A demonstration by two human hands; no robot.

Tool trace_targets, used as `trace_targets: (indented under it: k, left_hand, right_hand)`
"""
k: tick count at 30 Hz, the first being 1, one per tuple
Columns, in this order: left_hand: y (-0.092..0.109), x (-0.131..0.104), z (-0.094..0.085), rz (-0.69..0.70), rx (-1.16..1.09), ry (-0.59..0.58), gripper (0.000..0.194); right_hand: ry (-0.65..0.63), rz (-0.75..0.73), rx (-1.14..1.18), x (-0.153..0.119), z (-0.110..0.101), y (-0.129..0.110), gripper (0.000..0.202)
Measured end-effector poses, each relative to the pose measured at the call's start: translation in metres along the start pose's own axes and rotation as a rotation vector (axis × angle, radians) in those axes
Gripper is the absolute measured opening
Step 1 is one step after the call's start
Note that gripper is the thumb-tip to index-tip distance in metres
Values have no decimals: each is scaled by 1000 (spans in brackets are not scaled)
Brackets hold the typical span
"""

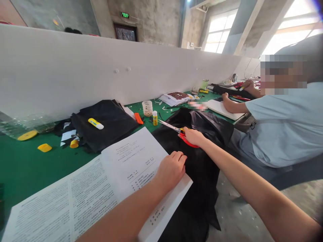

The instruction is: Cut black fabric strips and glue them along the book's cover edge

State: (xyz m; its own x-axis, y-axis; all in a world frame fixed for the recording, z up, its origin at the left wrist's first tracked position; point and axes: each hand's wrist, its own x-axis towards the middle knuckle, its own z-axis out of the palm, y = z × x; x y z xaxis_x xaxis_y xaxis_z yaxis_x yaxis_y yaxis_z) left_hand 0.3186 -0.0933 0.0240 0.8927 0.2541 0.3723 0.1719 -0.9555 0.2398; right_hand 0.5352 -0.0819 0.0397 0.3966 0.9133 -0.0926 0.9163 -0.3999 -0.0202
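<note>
Your right hand holds a pair of red-handled scissors, the fingers closed about the handles; the blades lie almost together, pointing away to the left over the black cloth. Their tips stand near an upright glue stick on the green table. Your left hand rests on the right-hand page of an open book, near its edge, fingers loosely curled; whether they pinch any paper, you cannot tell from this view. The book lies partly over the cloth, which hangs past the table's edge. Farther left, a folded black cloth pile bears a second glue stick.

The step in hand appears to be handling the scissors while the book is steadied; no cut is visible in progress. The next move likely calls for a secure hold on the handles, with the tips clear of the left fingers and the page.
</note>
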Motion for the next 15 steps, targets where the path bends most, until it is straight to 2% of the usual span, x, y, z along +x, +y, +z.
trace_targets:
  k: [3,10,15]
  left_hand:
    - [-3,-1,4,1,-15,10,34]
    - [-4,2,6,9,40,-56,16]
    - [-6,2,6,-18,41,-31,12]
  right_hand:
    - [4,2,2,18,1,-2,40]
    - [14,-8,54,52,-2,-12,39]
    - [18,-18,180,65,-10,-6,31]
